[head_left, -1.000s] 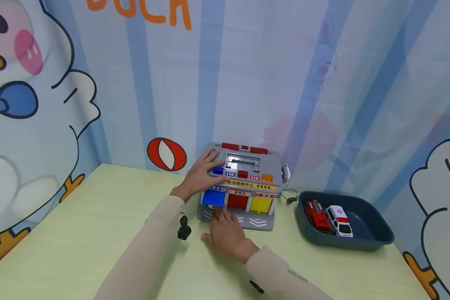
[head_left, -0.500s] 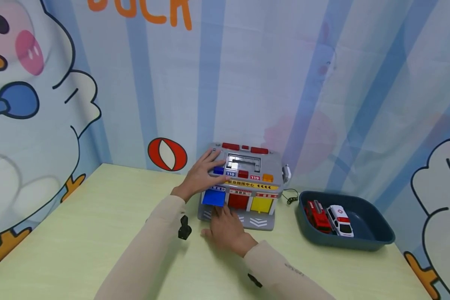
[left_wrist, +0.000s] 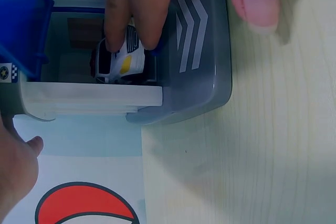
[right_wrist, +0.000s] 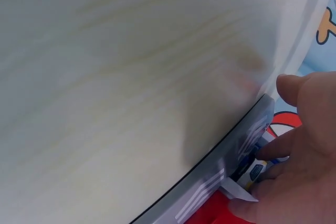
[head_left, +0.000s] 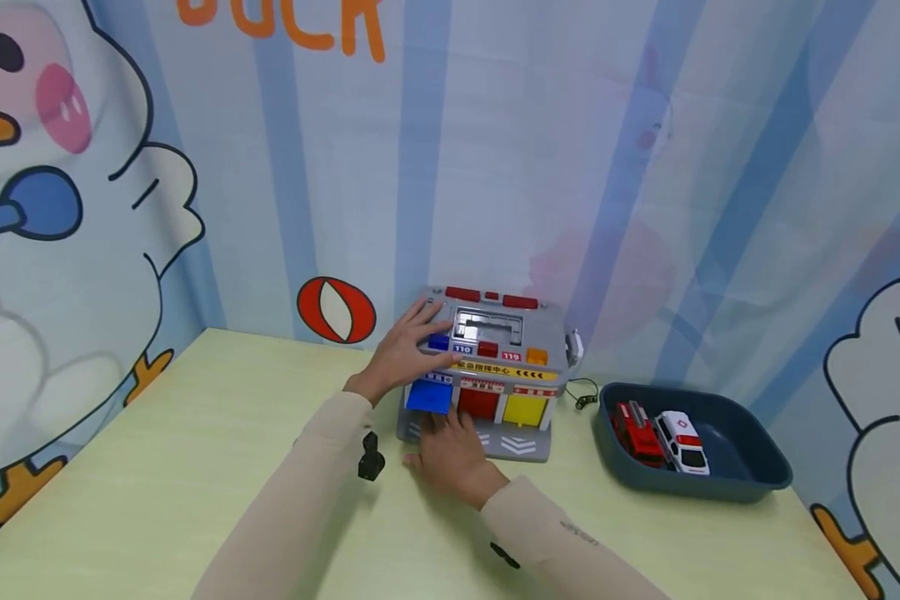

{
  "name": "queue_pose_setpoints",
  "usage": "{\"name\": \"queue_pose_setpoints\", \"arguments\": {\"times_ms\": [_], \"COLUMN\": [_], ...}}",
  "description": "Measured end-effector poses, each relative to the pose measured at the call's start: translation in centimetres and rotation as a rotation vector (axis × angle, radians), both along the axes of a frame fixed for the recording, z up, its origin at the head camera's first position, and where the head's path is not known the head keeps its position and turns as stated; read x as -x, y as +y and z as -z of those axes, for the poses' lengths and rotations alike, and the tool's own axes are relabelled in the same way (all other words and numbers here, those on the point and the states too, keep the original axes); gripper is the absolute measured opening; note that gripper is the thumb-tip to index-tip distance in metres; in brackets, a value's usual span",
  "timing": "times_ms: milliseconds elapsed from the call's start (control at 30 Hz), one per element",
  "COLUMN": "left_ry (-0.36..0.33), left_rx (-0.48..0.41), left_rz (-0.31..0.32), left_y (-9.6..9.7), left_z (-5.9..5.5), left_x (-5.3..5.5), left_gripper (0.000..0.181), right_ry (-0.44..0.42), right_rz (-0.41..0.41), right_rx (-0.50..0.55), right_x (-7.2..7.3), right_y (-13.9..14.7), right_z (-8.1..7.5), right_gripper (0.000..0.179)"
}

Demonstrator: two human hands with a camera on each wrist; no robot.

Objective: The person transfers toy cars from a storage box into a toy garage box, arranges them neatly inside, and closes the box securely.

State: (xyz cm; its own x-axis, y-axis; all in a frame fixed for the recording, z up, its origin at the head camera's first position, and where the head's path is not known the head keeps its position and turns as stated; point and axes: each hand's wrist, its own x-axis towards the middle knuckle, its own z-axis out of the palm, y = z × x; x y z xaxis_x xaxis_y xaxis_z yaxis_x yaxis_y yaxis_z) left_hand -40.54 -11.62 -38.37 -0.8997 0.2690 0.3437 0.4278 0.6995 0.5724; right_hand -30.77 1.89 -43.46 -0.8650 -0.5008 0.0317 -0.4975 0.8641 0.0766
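A grey toy garage (head_left: 510, 333) with red, yellow and blue doors stands against the backdrop. My left hand (head_left: 411, 350) rests with spread fingers on the roof's left side, its thumb along the front edge. The blue door (head_left: 429, 396) is swung up. Under it, in the left bay, sits a small white toy car (left_wrist: 128, 59) with black and yellow markings, hidden in the head view. My right hand (head_left: 450, 454) reaches into that bay, two fingers (left_wrist: 149, 9) touching the car and the thumb (left_wrist: 261, 9) apart over the table.
A dark blue tray (head_left: 742, 450) at the right holds a red toy fire truck (head_left: 636, 433) and a white toy ambulance (head_left: 682, 442). A coiled black cord (head_left: 585, 400) lies between garage and tray. Behind the pale table (head_left: 285, 500) hangs a duck-printed curtain (head_left: 495, 150).
My right hand has edged slightly forward toward the bay, and the car's front, visible under the blue door earlier, is now out of sight in the head view. My left hand stays on the roof.
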Motion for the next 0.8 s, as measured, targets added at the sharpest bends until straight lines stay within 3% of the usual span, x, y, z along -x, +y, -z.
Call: {"name": "queue_pose_setpoints", "arguments": {"times_ms": [800], "left_ry": [0.008], "left_rx": [-0.005], "left_rz": [-0.003], "left_y": [0.06], "left_z": [0.13], "left_x": [-0.08], "left_gripper": [0.074], "right_ry": [-0.025], "right_rz": [-0.020], "right_rx": [0.052], "right_x": [0.58], "right_y": [0.16], "right_z": [-0.02], "right_gripper": [0.081]}}
